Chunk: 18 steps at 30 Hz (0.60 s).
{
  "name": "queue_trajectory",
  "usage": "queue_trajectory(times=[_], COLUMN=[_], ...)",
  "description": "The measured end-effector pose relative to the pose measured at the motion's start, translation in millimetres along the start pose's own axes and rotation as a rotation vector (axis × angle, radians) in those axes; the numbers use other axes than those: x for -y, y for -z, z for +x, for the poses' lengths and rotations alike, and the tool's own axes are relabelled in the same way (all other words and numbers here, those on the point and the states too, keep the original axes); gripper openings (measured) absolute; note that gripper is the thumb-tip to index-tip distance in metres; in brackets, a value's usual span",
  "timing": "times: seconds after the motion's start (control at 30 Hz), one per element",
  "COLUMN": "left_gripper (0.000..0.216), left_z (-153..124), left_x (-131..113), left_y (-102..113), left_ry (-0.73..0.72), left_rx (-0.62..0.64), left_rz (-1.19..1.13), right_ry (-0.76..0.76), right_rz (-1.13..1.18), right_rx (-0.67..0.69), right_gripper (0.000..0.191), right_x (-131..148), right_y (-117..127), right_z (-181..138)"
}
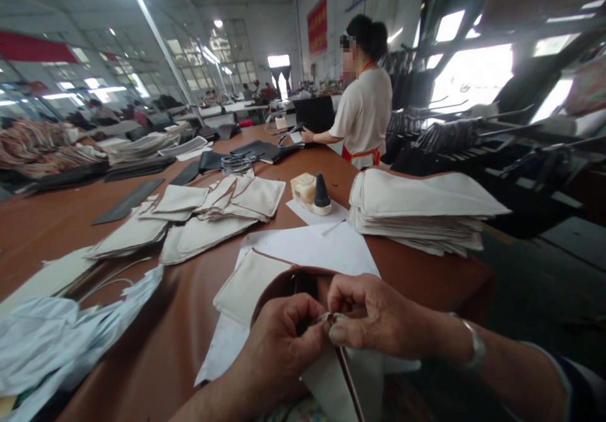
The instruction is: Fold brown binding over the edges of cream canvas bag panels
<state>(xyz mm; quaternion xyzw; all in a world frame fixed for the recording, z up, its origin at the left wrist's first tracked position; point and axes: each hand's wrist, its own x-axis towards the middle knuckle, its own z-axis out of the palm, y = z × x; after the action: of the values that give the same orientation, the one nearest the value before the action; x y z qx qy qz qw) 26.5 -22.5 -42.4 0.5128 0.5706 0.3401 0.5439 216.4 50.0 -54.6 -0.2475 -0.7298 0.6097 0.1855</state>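
A cream fabric pouch [249,283] with brown-trimmed edges is in front of me, its mouth spread so the brown inside shows. My left hand [288,334] pinches the pouch's trimmed edge between thumb and fingers. Right beside it, my right hand [379,318] grips the same edge, the thumb pressed to the fingertips. The two sets of fingertips nearly meet, and the small spot between them is partly covered. Part of the pouch hangs below my hands. White paper sheets [326,245] lie under and behind it.
Cream pouches are stacked at right [421,198] and spread at left [208,236]. A dark cone [322,192] and a yellowish block [303,188] stand behind the paper. Pale cloth [42,340] lies at lower left. A co-worker [364,100] stands across the brown table [180,302].
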Motion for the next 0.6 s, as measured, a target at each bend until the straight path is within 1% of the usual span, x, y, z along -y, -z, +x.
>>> queue_trajectory(times=[0.1,0.2,0.37,0.4,0.47,0.53,0.6], left_gripper=[0.028,0.027,0.025,0.024,0.024,0.023,0.025], left_z=[-0.9,-1.4,-2.2,-2.4,-2.9,-3.4,-4.2], left_x=[-2.4,-3.9,-0.1,1.3,3.8,5.5,6.7], left_y=[-1.1,-0.7,1.0,1.1,0.9,1.0,2.3], left_ry=[-0.015,-0.008,-0.084,-0.092,-0.104,-0.108,-0.094], left_rx=[-0.045,-0.044,-0.051,-0.053,-0.061,-0.049,-0.009], left_rz=[0.07,0.091,0.171,0.192,0.204,0.163,0.073], right_ry=[-0.019,-0.038,0.033,0.065,0.18,0.346,0.482], right_rz=[-0.112,-0.171,-0.176,-0.186,-0.233,-0.295,-0.317], right_rx=[-0.055,-0.095,-0.19,-0.209,-0.256,-0.302,-0.313], right_gripper=[0.03,0.022,0.014,0.012,0.011,0.011,0.012], right_x=[5.3,8.6,5.2,3.5,0.6,-0.8,-0.5], right_y=[-1.0,-3.2,-12.1,-14.3,-18.3,-20.8,-21.4], right_z=[0.1,-0.9,-4.8,-5.5,-6.4,-6.6,-6.1])
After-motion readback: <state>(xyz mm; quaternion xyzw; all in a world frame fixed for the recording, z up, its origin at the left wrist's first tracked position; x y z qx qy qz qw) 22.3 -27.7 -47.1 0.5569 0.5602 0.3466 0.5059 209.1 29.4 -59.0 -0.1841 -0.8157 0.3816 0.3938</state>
